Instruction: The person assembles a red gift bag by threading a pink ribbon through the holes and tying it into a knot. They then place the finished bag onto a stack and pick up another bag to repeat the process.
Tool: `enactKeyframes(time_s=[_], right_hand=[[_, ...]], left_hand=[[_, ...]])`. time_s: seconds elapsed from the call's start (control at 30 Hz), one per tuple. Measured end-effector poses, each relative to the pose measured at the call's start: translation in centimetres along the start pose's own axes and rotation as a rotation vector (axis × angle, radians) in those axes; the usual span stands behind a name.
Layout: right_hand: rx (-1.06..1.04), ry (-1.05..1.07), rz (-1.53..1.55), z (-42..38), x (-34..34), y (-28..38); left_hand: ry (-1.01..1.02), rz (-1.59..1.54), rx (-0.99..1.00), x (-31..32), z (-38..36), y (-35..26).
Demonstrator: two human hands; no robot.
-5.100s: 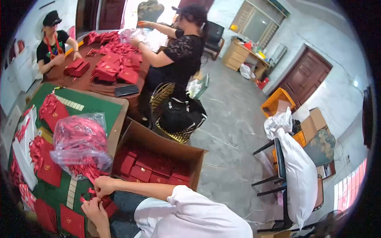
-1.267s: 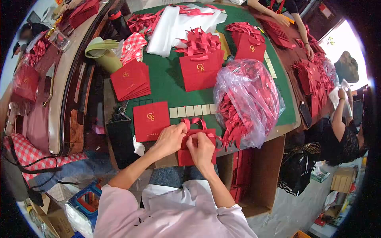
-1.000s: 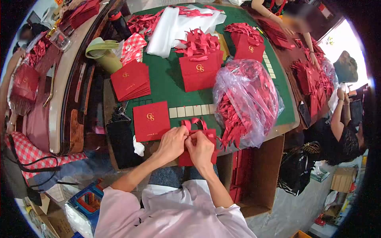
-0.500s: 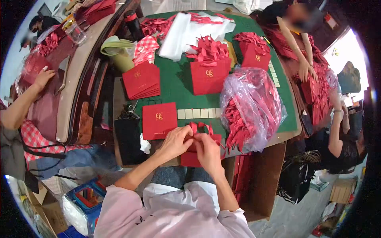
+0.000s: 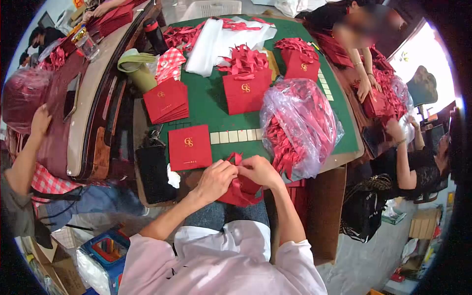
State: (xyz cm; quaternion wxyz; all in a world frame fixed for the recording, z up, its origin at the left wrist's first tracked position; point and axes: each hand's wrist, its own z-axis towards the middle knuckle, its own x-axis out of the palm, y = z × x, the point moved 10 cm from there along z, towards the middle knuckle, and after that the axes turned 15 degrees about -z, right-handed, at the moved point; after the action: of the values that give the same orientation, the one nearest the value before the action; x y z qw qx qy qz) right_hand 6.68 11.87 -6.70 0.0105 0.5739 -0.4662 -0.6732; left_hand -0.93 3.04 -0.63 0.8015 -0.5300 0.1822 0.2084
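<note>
At the table's near edge, over my lap, a small red gift bag (image 5: 244,192) is tilted between my hands. My left hand (image 5: 218,178) is closed, its fingers pinching a red ribbon (image 5: 235,158) at the bag's top. My right hand (image 5: 261,172) is also closed on the ribbon, fingertips meeting the left ones; the exact pinch point is partly hidden. Just beyond my left hand lies a flat red bag (image 5: 190,147) with a gold logo. To the right of it runs a row of pale squares (image 5: 236,136). A clear plastic bag full of red ribbons (image 5: 302,128) is beyond my right hand.
Fanned red bags (image 5: 166,102) lie at the left of the green mat (image 5: 206,98). Ribbon-filled red bags (image 5: 247,91) stand farther back, near white plastic sheeting (image 5: 216,46). A black pouch (image 5: 155,172) hangs at the near left. Other people work on both sides.
My hands have turned and tilted the gift bag, with the ribbon still between my fingers. The camera view has shifted slightly. At left, another person's hand has moved down along the neighbouring table.
</note>
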Motion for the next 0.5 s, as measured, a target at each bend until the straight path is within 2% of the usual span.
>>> enactKeyframes(time_s=[0.03, 0.1, 0.13, 0.2, 0.33, 0.4, 0.5], right_hand=[[0.002, -0.005, 0.001, 0.2, 0.2, -0.5], [0.064, 0.092, 0.266, 0.3, 2.0, -1.9], [0.065, 0.089, 0.267, 0.4, 2.4, -2.2], [0.148, 0.038, 0.374, 0.5, 3.2, -3.1], [0.181, -0.094, 0.390, 0.6, 3.1, -3.6], [0.269, -0.160, 0.810, 1.1, 2.9, -4.7], [0.204, -0.173, 0.656, 1.1, 1.6, -3.5]], left_hand=[[-0.003, 0.000, -0.008, -0.1, -0.1, 0.0], [-0.001, -0.002, -0.013, 0.0, 0.0, -0.1], [-0.008, 0.006, -0.019, -0.1, 0.0, 0.0], [-0.011, 0.014, -0.025, -0.2, 0.1, 0.0], [-0.046, -0.052, -0.095, -1.0, 0.3, 0.9], [-0.046, -0.084, -0.150, -0.8, 0.3, 1.5], [-0.068, -0.100, -0.233, -0.9, 0.2, 3.2]])
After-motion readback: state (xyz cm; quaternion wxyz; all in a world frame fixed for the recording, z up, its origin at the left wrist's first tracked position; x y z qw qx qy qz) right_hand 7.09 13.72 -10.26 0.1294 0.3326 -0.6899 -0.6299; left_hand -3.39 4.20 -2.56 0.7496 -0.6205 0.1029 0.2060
